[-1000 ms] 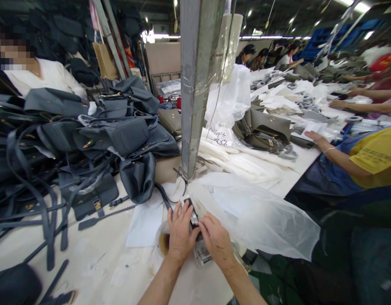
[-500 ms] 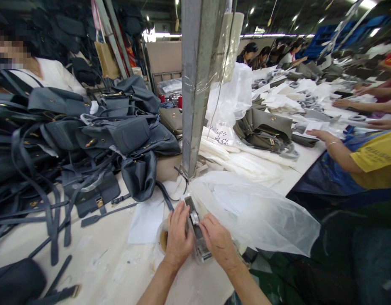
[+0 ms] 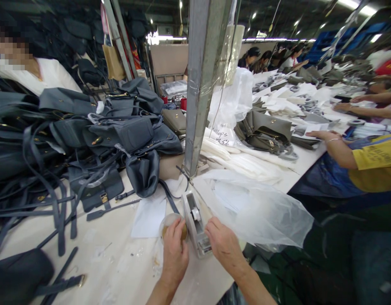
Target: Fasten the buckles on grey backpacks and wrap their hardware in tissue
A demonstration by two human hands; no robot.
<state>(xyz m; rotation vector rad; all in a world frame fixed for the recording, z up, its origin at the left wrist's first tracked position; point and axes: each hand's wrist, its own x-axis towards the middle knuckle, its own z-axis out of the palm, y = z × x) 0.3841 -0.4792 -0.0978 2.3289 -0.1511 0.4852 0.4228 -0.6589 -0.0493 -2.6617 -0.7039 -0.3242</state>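
Note:
A grey tape dispenser (image 3: 200, 242) stands on the white table at the middle front, its small white hub (image 3: 196, 214) showing with no roll on it. Left of it lies a wide roll of clear tape (image 3: 166, 224) with a brown core. My left hand (image 3: 175, 252) curls over this roll, fingers closed on its near right side. At the dispenser's right side is my right hand (image 3: 224, 245), its fingertips pressed together against or close by the edge. Whatever these fingertips may hold is hidden.
Dark blue bags (image 3: 119, 131) and straps pile up on the left. A metal post (image 3: 198, 93) rises behind the dispenser. Clear plastic bags (image 3: 262, 212) spread to the right, with olive bags (image 3: 262, 131) beyond. A co-worker in a yellow shirt (image 3: 373, 156) is at the right.
My left hand has moved from the dispenser's left side down onto the tape roll. My right hand has drawn back slightly from the hub to the dispenser's right edge.

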